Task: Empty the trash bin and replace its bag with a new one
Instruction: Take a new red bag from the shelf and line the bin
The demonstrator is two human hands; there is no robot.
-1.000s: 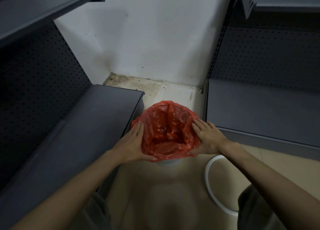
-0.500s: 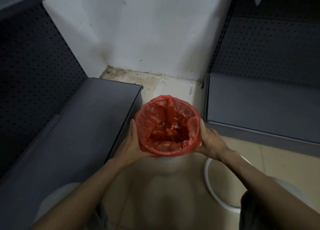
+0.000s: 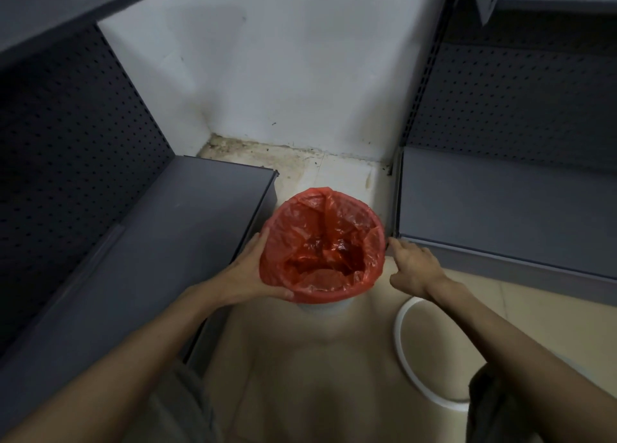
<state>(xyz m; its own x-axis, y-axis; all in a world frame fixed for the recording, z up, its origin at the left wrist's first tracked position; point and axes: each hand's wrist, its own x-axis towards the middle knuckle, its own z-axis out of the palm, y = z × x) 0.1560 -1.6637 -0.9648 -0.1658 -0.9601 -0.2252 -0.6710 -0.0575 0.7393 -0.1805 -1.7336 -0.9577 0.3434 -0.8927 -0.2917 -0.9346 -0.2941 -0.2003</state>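
Observation:
A red plastic bag (image 3: 320, 242) lines a small white trash bin (image 3: 325, 307) on the floor between two shelf units. The bag's mouth is spread wide and folded down over the bin's rim; only a white strip of the bin shows below it. My left hand (image 3: 253, 272) cups the bag-covered left side of the bin, thumb under the near edge. My right hand (image 3: 412, 264) hovers just right of the bin, fingers apart, holding nothing and not touching the bag.
A white plastic ring (image 3: 417, 352) lies on the tiled floor at the lower right. Grey metal shelves stand on the left (image 3: 167, 229) and right (image 3: 500, 202), close to the bin. A white wall (image 3: 300, 75) closes the corner behind. My knees show at the bottom.
The bag's rim has been pulled down fully around the bin and its mouth is rounder. My right hand has come off the bag and moved to the right; my left stays on it.

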